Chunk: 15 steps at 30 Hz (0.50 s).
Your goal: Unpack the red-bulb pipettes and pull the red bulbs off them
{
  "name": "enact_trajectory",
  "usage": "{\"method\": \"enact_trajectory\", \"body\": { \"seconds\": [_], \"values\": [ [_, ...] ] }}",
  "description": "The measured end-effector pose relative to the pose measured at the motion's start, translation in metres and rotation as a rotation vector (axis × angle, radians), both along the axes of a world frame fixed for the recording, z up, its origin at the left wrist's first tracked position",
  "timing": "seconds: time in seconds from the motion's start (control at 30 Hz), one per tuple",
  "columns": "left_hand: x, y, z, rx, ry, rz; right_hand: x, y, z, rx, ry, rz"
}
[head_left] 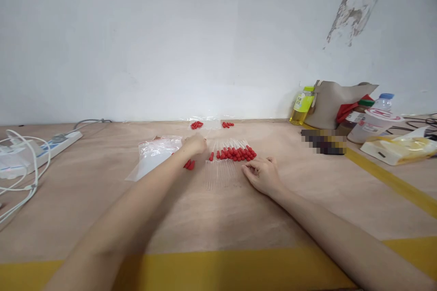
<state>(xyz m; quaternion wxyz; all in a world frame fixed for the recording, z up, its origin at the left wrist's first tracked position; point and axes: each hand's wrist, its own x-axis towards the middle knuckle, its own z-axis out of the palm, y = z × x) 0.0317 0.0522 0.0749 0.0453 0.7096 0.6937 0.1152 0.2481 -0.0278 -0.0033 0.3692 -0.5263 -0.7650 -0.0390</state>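
Observation:
A row of clear droppers with red rubber bulbs lies in the middle of the wooden table. In front of them lie several bare clear tubes. My left hand reaches out beside a clear plastic bag, fingers curled, near loose red bulbs. My right hand rests on the table right of the tubes, its fingertips pinched together; what they hold is too small to name.
More red bulbs lie on plastic at the wall. A power strip with white cables is at the left. At the right stand a yellow bottle, a beige bag, a cup and a tissue pack.

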Motion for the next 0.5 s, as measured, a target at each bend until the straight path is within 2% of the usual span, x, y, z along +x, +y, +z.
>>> {"method": "enact_trajectory", "body": {
  "seconds": [0.1,0.2,0.3,0.4,0.5],
  "values": [
    [-0.018,-0.031,-0.005,0.161,0.013,-0.089,0.001,0.0,-0.001,0.111,0.073,0.02],
    [-0.037,-0.062,-0.029,0.506,-0.012,-0.388,-0.001,-0.002,0.001,0.221,0.07,0.089],
    [-0.047,-0.08,-0.056,0.702,-0.026,-0.632,-0.007,-0.008,0.003,0.275,-0.053,0.206],
    [-0.046,-0.087,-0.068,0.805,-0.028,-0.713,-0.017,-0.013,0.003,0.295,-0.173,0.307],
    [-0.04,-0.088,-0.067,0.868,-0.02,-0.71,-0.026,-0.013,-0.001,0.33,-0.197,0.358]
  ]
}}
